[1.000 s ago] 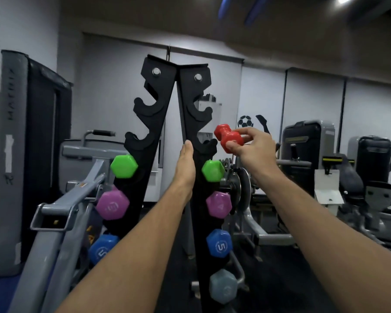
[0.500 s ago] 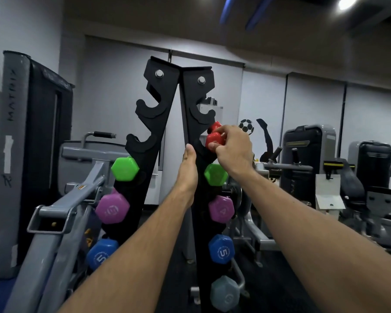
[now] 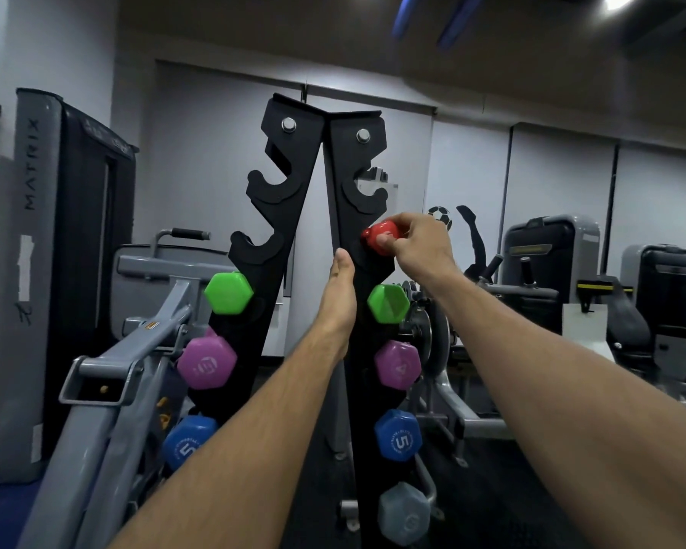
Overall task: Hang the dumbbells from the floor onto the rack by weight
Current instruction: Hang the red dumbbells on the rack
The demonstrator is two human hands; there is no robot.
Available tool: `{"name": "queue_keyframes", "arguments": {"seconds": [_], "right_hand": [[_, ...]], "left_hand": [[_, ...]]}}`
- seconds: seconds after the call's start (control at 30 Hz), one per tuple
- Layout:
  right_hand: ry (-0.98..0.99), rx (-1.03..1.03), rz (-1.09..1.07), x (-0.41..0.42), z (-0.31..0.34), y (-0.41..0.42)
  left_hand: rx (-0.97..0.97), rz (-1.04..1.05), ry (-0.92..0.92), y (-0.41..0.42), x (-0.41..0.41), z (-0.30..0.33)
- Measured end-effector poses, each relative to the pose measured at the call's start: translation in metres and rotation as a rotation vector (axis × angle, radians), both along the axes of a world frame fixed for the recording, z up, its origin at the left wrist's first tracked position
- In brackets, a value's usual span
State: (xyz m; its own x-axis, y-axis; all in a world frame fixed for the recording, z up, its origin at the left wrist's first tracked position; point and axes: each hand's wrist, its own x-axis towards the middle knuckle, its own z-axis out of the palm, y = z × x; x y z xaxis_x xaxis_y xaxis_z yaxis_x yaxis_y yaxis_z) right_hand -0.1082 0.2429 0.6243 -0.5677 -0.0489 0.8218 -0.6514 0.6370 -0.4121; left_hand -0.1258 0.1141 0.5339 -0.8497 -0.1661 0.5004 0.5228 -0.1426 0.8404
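One view only, from my head camera, looking forward at a tall black dumbbell rack (image 3: 335, 184) made of two steel plates that meet at the top and spread apart toward the floor. Each plate has hooked cradles cut into its outer edge.

My right hand (image 3: 420, 247) holds a small red dumbbell (image 3: 379, 239), fingers and thumb curled around its near end. It sits against the right plate at the cradle just above the right green dumbbell (image 3: 389, 303). Its long axis appears to run away from me, across the plate, so I see mostly one glossy rounded head; the far head is hidden. Whether the handle is already seated in the hook, I cannot tell.

My left hand (image 3: 339, 295) lies flat along the inner edge of the right plate, fingers straight, steadying it and holding nothing. It is just below and left of the red one; my right hand is the one on it.

Below, coated hexagonal heads stack downward on the right plate: green, a purple dumbbell (image 3: 397, 364), a blue dumbbell (image 3: 397, 434), a grey dumbbell (image 3: 404, 513). The left plate carries green, purple and blue as well, its upper hooks bare. Grey gym machines (image 3: 547, 247) stand behind.
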Motion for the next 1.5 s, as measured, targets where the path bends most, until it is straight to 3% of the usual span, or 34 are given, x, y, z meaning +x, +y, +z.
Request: {"name": "queue_keyframes", "arguments": {"seconds": [0.3,0.6,0.73,0.9,1.07,1.27,1.37,1.5], "right_hand": [[0.14,0.149,-0.023,-0.006,-0.003,0.007],[0.042,0.263,-0.133,0.013,-0.002,0.007],[0.212,0.088,-0.063,0.034,-0.05,0.0],[0.287,-0.056,0.203,0.078,-0.172,-0.005],[-0.139,-0.132,0.341,0.106,-0.35,-0.014],[-0.868,0.141,0.271,0.125,-0.57,-0.024],[-1.131,0.222,0.25,0.141,-0.648,-0.03],[-1.304,0.293,0.26,0.16,-0.712,-0.038]], "left_hand": [[-0.042,-0.013,0.032,0.003,0.015,-0.001],[-0.124,0.031,0.009,0.0,0.042,-0.002],[-0.199,0.149,0.024,-0.009,0.057,-0.03],[-0.259,0.299,-0.065,-0.033,0.097,-0.129],[-0.298,0.405,-0.38,-0.06,0.143,-0.296],[-0.398,0.387,-0.914,-0.079,0.192,-0.499],[-0.444,0.318,-1.128,-0.079,0.213,-0.573],[-0.544,0.218,-1.264,-0.074,0.232,-0.642]]}}
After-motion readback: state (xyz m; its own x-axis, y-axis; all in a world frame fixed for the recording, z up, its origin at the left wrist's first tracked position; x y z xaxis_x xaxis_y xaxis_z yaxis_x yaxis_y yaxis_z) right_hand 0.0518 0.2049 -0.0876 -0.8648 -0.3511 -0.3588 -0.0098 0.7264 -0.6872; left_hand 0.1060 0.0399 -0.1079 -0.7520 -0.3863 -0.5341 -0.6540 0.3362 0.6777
